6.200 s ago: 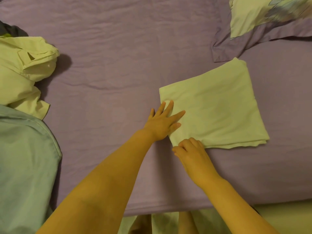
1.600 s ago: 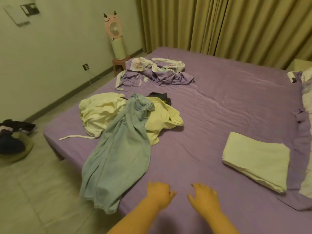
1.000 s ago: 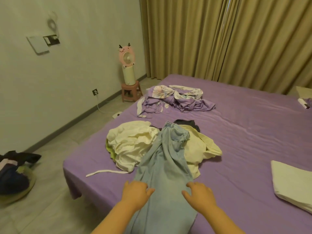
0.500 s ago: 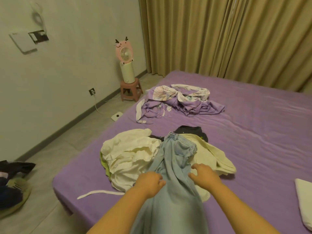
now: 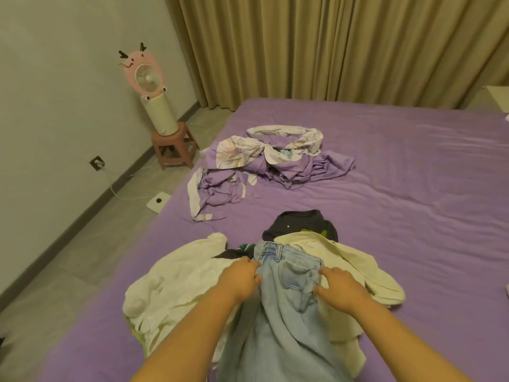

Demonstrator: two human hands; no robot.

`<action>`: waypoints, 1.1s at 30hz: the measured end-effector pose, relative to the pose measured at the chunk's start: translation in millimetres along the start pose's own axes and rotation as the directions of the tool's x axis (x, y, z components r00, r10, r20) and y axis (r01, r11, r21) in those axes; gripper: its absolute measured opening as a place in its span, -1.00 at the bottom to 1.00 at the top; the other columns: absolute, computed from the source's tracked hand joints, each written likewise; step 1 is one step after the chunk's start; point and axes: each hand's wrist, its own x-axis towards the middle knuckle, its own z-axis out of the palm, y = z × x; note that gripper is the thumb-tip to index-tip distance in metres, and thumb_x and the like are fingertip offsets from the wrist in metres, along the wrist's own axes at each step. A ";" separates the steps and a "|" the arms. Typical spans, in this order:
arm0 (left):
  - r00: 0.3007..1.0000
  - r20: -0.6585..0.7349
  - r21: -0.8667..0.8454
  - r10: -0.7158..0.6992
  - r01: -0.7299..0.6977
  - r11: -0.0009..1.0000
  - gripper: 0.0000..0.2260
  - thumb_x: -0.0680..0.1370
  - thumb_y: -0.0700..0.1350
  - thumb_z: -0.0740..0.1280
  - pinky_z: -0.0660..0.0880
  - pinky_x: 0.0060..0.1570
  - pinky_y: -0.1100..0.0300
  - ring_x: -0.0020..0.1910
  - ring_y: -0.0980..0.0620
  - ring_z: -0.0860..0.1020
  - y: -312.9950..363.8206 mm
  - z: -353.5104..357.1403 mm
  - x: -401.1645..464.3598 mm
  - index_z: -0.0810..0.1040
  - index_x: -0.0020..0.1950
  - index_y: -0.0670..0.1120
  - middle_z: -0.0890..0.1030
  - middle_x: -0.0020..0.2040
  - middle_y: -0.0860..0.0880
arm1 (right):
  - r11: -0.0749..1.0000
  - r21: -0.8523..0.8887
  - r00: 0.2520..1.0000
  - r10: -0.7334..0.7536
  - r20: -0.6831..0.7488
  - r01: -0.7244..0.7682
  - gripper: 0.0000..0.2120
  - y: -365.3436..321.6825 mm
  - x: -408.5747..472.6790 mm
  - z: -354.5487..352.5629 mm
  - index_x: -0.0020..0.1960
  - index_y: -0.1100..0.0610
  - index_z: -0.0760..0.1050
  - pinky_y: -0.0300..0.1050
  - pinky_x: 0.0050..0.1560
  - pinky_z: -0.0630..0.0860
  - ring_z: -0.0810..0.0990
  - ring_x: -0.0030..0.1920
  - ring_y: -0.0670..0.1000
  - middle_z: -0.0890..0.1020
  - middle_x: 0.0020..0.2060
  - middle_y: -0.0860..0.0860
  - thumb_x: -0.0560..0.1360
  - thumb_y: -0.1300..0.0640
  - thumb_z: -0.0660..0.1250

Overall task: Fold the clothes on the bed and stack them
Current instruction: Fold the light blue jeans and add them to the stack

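Purple bed (image 5: pixel 399 216), clothes heaped. Step: taking up jeans (image 5: pixel 286 299). Left hand (image 5: pixel 242 279) fingers curled on the waistband edge; right hand (image 5: pixel 340 285) fingers spread flat, gripping nothing. Next, likely: lift clear, spread flat.

The jeans (image 5: pixel 286 304) lie on the bed (image 5: pixel 413 216), atop a heap of shirts (image 5: pixel 176 293). The left hand (image 5: pixel 240 278) and right hand (image 5: pixel 340 285) flank their waistband. Behind the heap lies a crumpled bedcover (image 5: pixel 275 161). Left of the bed, a fan (image 5: pixel 150 86) stands on a stool (image 5: pixel 173 144).
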 end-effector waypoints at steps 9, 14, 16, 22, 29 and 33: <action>0.987 0.059 -0.142 0.147 -0.138 0.980 -0.60 0.62 -0.01 0.17 0.33 0.31 0.06 0.33 -0.15 0.39 -18.5 3.5 134.3 0.35 0.44 -0.09 0.40 0.40 -0.15 | 0.996 0.044 0.997 0.075 -0.014 -0.075 -0.48 -14.1 89.1 15.0 0.49 0.04 0.16 0.01 0.34 0.32 0.29 0.37 0.13 0.34 0.40 0.07 0.60 -0.14 0.07; 0.941 0.134 -0.165 0.310 -0.287 0.944 -0.61 0.63 -0.06 0.17 0.31 0.32 0.09 0.35 -0.08 0.37 -24.0 27.3 151.6 0.33 0.46 -0.03 0.41 0.41 -0.07 | 0.989 0.038 0.987 0.136 0.091 -0.140 -0.50 -8.7 104.0 35.7 0.45 0.02 0.22 0.07 0.46 0.08 -0.08 0.52 0.16 0.11 0.51 0.08 0.59 -0.20 0.04; 0.936 0.159 -0.150 0.313 -0.290 0.945 -0.61 0.62 -0.03 0.18 0.34 0.28 0.09 0.34 -0.08 0.39 -26.8 39.4 140.6 0.32 0.47 0.02 0.43 0.40 -0.05 | 0.971 0.174 0.986 0.165 0.021 -0.166 -0.75 -0.7 95.8 51.5 0.08 -0.01 0.39 0.01 0.40 0.18 0.05 0.49 0.16 0.28 0.41 0.13 0.57 -0.17 0.14; 0.955 0.153 -0.271 0.254 -0.207 0.940 -0.64 0.57 0.04 0.28 0.38 0.08 0.18 0.20 -0.05 0.48 -28.0 64.8 80.8 0.43 0.35 0.01 0.55 0.24 -0.06 | 0.797 0.598 0.967 0.206 -0.148 -0.078 -0.65 4.8 34.7 74.3 -0.35 0.02 0.29 -0.26 -0.27 0.22 0.38 -0.28 -0.02 0.40 -0.34 0.00 0.45 0.04 0.42; 0.987 -0.095 -0.565 0.127 -0.159 0.810 -0.90 0.52 -0.08 0.38 0.30 -0.36 0.40 -0.28 0.15 0.47 11.7 33.7 -4.3 0.49 -0.14 -0.03 0.52 -0.27 0.12 | 0.671 0.738 0.929 0.226 -0.294 0.070 -0.73 -10.7 -52.5 26.8 -0.28 0.13 0.38 -0.31 -0.29 0.31 0.44 -0.29 -0.03 0.50 -0.34 0.02 0.43 0.11 0.46; 0.981 -0.155 -0.628 0.118 -0.190 0.755 -0.89 0.50 -0.07 0.42 0.38 -0.27 0.39 -0.21 0.09 0.52 41.8 21.2 -53.8 0.51 -0.06 0.00 0.56 -0.22 0.09 | 0.692 0.692 0.908 0.129 -0.398 0.205 -0.83 -10.2 -115.8 -9.9 -0.18 0.08 0.45 -0.41 -0.18 0.37 0.50 -0.15 -0.11 0.55 -0.20 -0.07 0.43 0.19 0.45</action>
